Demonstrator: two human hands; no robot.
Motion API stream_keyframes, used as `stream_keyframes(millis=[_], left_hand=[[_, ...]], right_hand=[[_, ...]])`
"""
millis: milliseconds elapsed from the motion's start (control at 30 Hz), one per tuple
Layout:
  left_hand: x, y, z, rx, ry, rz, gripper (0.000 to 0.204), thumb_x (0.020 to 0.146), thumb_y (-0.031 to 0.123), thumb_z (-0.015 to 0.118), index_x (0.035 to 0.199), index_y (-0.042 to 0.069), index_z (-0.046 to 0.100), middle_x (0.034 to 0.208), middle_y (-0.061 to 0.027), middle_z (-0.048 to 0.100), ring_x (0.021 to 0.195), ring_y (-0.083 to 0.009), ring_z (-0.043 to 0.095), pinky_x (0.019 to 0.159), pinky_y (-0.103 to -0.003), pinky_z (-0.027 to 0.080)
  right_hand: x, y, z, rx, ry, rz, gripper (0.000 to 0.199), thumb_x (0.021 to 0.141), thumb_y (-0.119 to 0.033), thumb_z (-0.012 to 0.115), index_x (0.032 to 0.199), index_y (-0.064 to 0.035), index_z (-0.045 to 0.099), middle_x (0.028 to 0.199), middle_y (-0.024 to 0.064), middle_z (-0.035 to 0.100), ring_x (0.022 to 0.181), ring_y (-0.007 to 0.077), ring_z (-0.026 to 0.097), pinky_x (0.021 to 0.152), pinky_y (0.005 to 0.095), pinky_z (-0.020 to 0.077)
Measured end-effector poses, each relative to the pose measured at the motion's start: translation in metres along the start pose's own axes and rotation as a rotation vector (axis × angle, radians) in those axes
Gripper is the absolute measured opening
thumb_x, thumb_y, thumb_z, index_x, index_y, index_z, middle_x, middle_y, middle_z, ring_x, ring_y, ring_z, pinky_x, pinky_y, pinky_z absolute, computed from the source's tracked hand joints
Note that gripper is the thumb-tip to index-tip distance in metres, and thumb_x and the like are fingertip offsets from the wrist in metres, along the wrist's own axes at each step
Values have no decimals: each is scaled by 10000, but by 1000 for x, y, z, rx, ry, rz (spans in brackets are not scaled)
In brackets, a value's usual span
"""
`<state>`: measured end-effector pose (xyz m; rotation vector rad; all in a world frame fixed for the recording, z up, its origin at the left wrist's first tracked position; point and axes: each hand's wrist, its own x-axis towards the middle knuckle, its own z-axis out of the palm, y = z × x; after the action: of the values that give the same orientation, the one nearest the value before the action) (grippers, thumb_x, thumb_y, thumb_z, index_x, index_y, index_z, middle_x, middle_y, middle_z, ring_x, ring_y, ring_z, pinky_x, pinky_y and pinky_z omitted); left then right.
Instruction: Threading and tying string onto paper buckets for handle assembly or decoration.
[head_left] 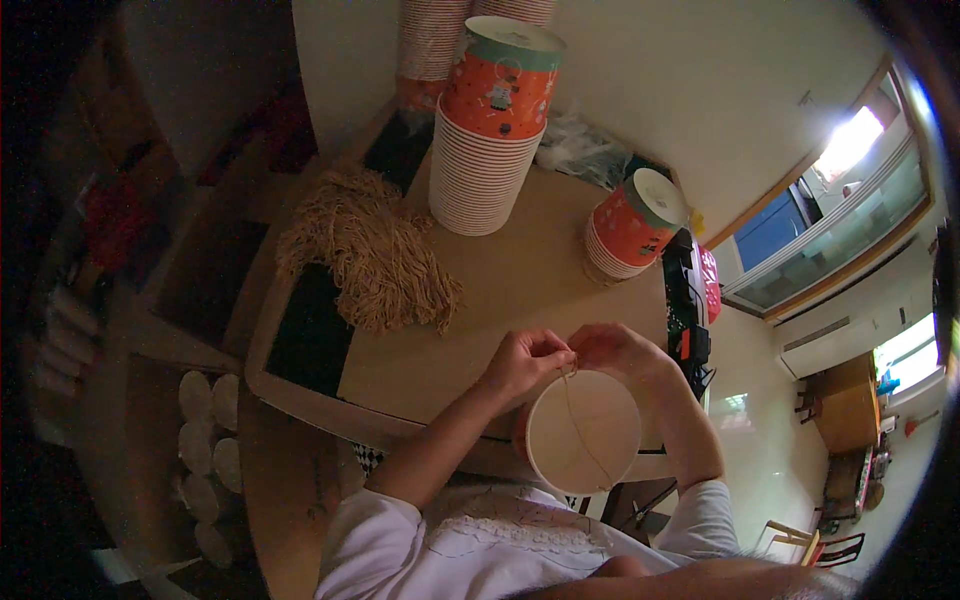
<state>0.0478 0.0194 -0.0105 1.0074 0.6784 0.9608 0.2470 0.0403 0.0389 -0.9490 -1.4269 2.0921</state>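
Paper bucket at near edge, mouth up, cord in hand

Counter (308,340) largest; cardboard sheet (500,290) over much of it. Tall stack of orange-and-green paper buckets (482,180) upright, bases up, partly blocking sight of a wrapped stack (432,50) behind. Tan cord bundle (365,255) sprawls left, well apart from the hands. Shorter bucket stack (635,225) right, also inverted; clear plastic bag (582,152) between stacks. Worked bucket (600,425) at the counter's near edge, open mouth toward the wearer's head. Left hand (530,360): narrow grip, pinching cord. Right hand (615,348) curled at far rim; its hold unclear. Single cord (574,412) runs far-to-near across the mouth, slanting right.
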Motion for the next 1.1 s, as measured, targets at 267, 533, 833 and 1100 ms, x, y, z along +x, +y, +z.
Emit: stream_keyframes(millis=[267,533,833,1100], left_hand=[[-3,5,0,46,9,14,67,797,65,639,837,11,643,790,-32,656,727,-91,609,693,-235,494],[-2,3,0,21,12,3,69,796,69,638,834,12,643,788,-31,655,727,-90,607,691,-238,492],[-4,2,0,73,19,-17,68,796,68,629,826,7,638,784,-42,651,725,-101,606,687,-243,489],[-5,8,2,98,52,-36,87,806,87,615,805,3,637,770,-48,648,713,-108,596,674,-253,484]], right_hand=[[-1,-6,2,-145,22,-34,168,826,-76,581,965,18,580,973,72,595,883,135,557,793,253,446],[-2,-1,-5,-356,134,31,89,819,-67,584,863,8,603,858,58,622,814,123,572,751,246,454],[-6,7,8,-337,270,81,124,876,-127,534,868,-5,557,793,-2,541,748,86,471,687,232,410],[-10,10,4,-466,206,-35,60,873,-75,514,889,-17,513,819,-11,512,790,84,465,718,230,401]])
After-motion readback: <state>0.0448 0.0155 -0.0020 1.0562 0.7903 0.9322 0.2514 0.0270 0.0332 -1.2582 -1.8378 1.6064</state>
